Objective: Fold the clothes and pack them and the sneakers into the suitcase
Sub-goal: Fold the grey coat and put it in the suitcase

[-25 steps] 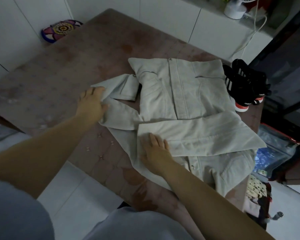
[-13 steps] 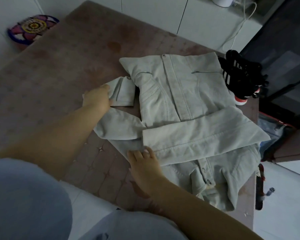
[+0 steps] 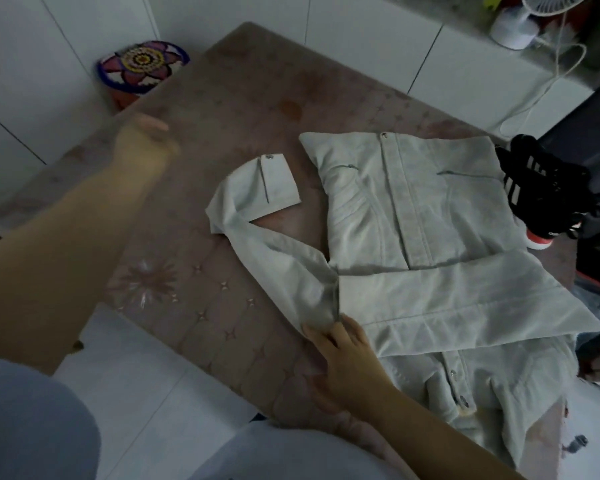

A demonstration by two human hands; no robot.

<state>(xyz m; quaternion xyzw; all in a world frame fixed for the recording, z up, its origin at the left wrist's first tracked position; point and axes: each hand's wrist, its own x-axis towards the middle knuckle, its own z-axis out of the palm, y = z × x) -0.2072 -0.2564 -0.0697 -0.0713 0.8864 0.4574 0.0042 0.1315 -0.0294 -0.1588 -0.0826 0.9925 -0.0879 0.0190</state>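
A pale grey jacket (image 3: 413, 209) lies front-up on the brown patterned table (image 3: 243, 109), filling the middle and right of the frame, with its buttoned placket running from the top edge down toward the person. One sleeve is folded across the body as a broad band (image 3: 465, 306) in the lower right. The other sleeve (image 3: 267, 251) trails out to the left, doubled back on itself so that its buttoned cuff (image 3: 278, 183) lies flat, just apart from the jacket's body. The right hand (image 3: 343, 362), low in the centre, is at the jacket's near left edge, where that loose sleeve meets the folded band. Its thumb and fingertips (image 3: 347, 329) are closed on a tuck of the cloth, pinching it against the table. The left hand (image 3: 146, 143) is up in the upper left over bare tabletop, well apart from the jacket. It is smeared with motion, nothing shows in it, and I cannot tell how its fingers lie. A pair of black sneakers (image 3: 548, 188) with white stripes and a red-and-white sole sits at the right edge of the table, just beside the jacket's upper right corner. Beyond the table's far left corner stands a stool (image 3: 142, 64) with a bright flower-patterned top, and a small white fan (image 3: 520, 19) sits on the counter at top right, its cord (image 3: 565, 64) hanging down.
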